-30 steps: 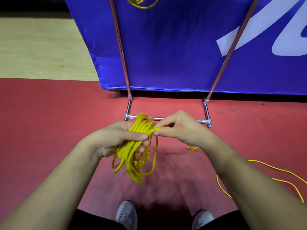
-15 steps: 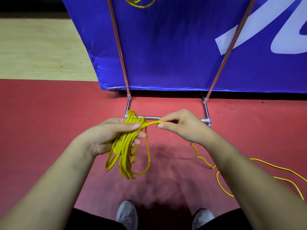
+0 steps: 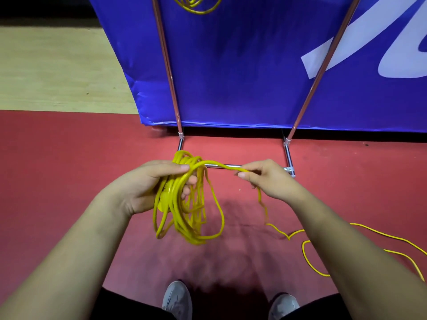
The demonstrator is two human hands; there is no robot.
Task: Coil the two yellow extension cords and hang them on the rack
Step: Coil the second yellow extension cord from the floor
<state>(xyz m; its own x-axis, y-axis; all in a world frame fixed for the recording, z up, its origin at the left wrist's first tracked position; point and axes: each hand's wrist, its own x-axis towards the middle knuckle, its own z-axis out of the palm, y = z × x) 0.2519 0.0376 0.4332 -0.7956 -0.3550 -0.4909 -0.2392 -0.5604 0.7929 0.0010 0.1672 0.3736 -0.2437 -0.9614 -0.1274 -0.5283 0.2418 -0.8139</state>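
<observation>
Yellow extension cord [image 3: 175, 211] hangs as a loose coil at frame centre, my left hand [image 3: 143, 185] curled round its top. My right hand [image 3: 272, 183] pinches the next length; the tail [image 3: 303, 250] lies lower right. Judged light, limp, springy: grip all loops together.

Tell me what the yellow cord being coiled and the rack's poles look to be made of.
Yellow cord: likely a plastic or rubber jacket, smooth with a slight sheen; it bends into limp loops. Rack poles: metal tubing by the look, polished, coppery-tinted, with bright highlights along their length.
</observation>
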